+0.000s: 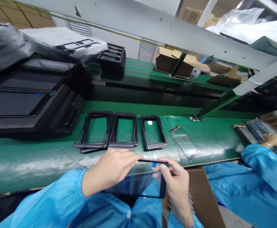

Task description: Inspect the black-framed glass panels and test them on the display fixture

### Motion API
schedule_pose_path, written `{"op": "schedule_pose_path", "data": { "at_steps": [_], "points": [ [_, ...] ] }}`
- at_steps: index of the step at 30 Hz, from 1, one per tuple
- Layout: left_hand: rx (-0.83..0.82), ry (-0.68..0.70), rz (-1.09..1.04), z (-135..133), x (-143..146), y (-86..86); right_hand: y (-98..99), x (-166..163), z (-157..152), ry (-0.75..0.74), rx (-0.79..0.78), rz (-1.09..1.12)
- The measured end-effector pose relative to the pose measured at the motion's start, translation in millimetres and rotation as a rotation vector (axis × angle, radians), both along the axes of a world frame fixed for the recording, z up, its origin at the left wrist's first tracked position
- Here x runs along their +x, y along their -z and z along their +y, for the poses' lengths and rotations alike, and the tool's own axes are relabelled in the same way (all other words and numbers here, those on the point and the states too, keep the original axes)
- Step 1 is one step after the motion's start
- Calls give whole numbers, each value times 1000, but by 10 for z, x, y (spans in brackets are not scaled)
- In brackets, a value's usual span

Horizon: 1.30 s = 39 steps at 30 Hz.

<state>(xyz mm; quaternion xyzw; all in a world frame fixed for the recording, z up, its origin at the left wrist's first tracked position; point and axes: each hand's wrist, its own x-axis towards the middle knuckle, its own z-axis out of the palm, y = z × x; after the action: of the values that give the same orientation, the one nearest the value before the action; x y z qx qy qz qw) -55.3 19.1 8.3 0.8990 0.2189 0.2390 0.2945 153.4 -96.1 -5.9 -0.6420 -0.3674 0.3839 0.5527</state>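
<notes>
Close to my body, below the bench's front edge, I hold a clear touch screen panel (140, 183) with a black border and a small blue tab near its upper right corner. My left hand (112, 167) pinches its upper edge from above, covering part of it. At the right end, my right hand (176, 182) grips the corner between thumb and fingers. Beyond my hands lie three piles of thin black frames: a left pile (93, 147), a middle pile (121, 146) and a right pile (155, 146). A loose glass panel (184, 142) rests to their right.
Black trays with dark screens (64, 114) are stacked high at the left of the green bench (45, 153). A slanted green post (216, 104) rises behind the loose panel. On the right, a co-worker's hand (273, 139) touches stacked panels. An open cardboard box (202, 190) stands below.
</notes>
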Motion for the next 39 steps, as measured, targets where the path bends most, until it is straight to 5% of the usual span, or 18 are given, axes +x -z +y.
{"op": "schedule_pose_path", "data": {
  "at_steps": [5,9,13,27,32,35,37,39],
  "points": [
    [-443,-8,23,-109,67,-72,-61,-33,154,-257,29,99],
    [-936,-187,-149,-169,7,5,35,127,142,-173,-61,224],
    [-1136,-251,-263,-220,-39,69,177,194,126,-51,-56,329],
    [-1167,-270,-256,-229,-118,138,-52,29,150,-102,48,163],
    [-859,-264,-114,-162,-173,11,-40,25,176,-224,65,-31],
    [-657,-132,67,-128,-114,-80,-76,-111,249,-354,49,-139],
    [-639,-28,162,-117,-59,-100,-99,-169,314,-397,60,-200],
    [-769,-37,158,-116,-33,-86,-93,-101,358,-263,142,-309]
  ]
}}
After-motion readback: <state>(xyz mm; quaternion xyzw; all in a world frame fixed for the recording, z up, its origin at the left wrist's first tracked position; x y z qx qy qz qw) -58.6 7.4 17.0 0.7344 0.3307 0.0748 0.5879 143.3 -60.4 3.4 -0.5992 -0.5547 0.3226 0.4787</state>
